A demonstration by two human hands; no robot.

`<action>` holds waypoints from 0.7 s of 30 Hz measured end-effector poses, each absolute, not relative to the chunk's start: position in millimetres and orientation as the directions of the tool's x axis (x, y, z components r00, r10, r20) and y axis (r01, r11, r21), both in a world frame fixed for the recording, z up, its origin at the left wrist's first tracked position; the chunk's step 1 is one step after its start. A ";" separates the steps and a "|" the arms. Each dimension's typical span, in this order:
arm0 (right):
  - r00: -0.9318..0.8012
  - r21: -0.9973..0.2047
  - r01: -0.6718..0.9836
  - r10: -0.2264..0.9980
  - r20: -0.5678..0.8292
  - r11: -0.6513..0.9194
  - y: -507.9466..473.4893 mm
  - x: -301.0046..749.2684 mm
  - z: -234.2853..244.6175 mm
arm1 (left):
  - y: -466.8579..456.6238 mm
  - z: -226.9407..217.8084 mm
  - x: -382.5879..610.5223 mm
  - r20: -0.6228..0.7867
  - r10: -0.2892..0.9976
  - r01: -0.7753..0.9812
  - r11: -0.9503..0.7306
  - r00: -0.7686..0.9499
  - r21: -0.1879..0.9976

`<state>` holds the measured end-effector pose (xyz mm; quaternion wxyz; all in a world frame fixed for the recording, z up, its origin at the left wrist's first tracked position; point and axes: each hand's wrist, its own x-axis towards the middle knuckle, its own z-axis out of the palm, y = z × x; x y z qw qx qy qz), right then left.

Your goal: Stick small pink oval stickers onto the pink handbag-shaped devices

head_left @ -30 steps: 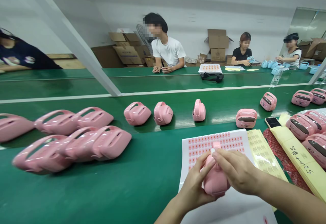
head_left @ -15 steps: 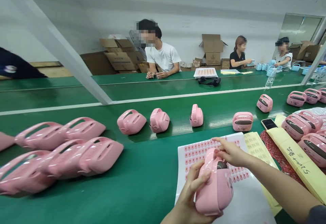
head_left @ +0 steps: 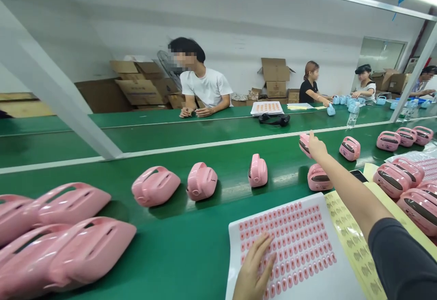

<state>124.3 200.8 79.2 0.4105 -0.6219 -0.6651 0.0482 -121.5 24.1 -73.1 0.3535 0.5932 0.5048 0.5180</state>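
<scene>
My right hand (head_left: 317, 147) reaches far forward over the green belt, gripping a small pink plastic casing (head_left: 303, 145) with a dark window; the fingers partly cover it. Flat on a white sheet of small pink oval stickers (head_left: 300, 231) lies my left hand (head_left: 253, 267), fingers spread and holding nothing. Below my right forearm stands another pink casing (head_left: 318, 178), partly hidden by it. Single pink casings with looped handles stand to the left, one (head_left: 258, 170) beyond the sticker sheet and another (head_left: 201, 181) farther left.
Large pink shells (head_left: 92, 254) crowd the left side. Yellow sticker sheets (head_left: 355, 236) and more pink casings (head_left: 391, 178) are at right. A slanted white post (head_left: 64, 86) rises at left. Co-workers sit across the belt, near a water bottle (head_left: 353, 115).
My right hand has carried the pink casing from above the sticker sheet out to the belt. My left hand has let go of it and come down on the sheet. The view has shifted right.
</scene>
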 end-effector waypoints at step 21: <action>-0.006 -0.414 0.905 0.976 0.219 0.099 151.8 179.6 61.8 | 14.8 -43.3 -107.5 0.197 0.979 0.086 -0.191 -0.059 0.978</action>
